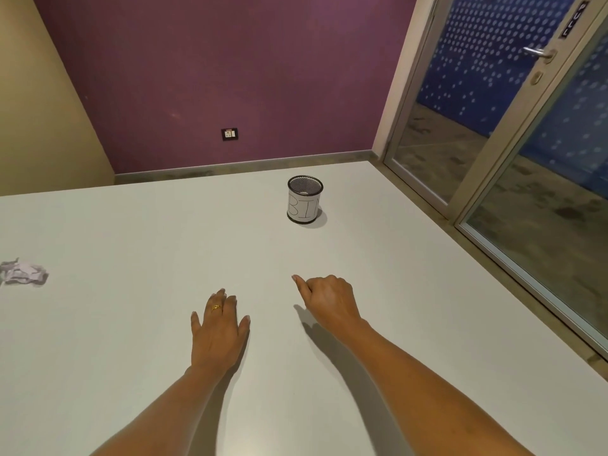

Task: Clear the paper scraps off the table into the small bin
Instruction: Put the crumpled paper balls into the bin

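Looking for what's left: where's the scrap point(23, 273)?

Far left of the table point(131, 241), at the edge of view, well apart from both hands and from the bin point(305, 199), which stands toward the far side.

Hands busy?

No. The left hand point(218, 327) lies flat, fingers spread, holding nothing. The right hand point(329, 301) hovers with its fingers curled under, and no paper shows in it.

How will the scrap handle?

It's crumpled paper, so probably very light, soft and springy, not fragile. I'd close the fingertips over the whole wad from above, since a pinch on one flap might unfold it. The bin's mouth is small and it looks light too, so let go right above the rim.
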Action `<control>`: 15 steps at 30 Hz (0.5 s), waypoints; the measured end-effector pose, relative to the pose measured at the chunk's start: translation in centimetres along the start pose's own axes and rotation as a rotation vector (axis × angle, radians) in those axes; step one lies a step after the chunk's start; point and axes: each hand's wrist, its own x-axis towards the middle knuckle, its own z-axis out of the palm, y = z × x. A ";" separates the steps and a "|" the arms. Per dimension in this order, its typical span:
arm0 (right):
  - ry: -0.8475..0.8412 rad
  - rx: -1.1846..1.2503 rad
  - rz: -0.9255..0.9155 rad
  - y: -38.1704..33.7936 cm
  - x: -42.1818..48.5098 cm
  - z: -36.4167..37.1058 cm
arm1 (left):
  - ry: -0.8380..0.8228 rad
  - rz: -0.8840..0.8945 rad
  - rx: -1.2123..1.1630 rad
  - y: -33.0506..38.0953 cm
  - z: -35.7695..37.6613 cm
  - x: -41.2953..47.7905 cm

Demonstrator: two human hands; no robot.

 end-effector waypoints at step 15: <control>-0.024 0.061 -0.037 1.2 17.4 -0.9 | 0.081 -0.130 0.065 -3.4 0.0 7.7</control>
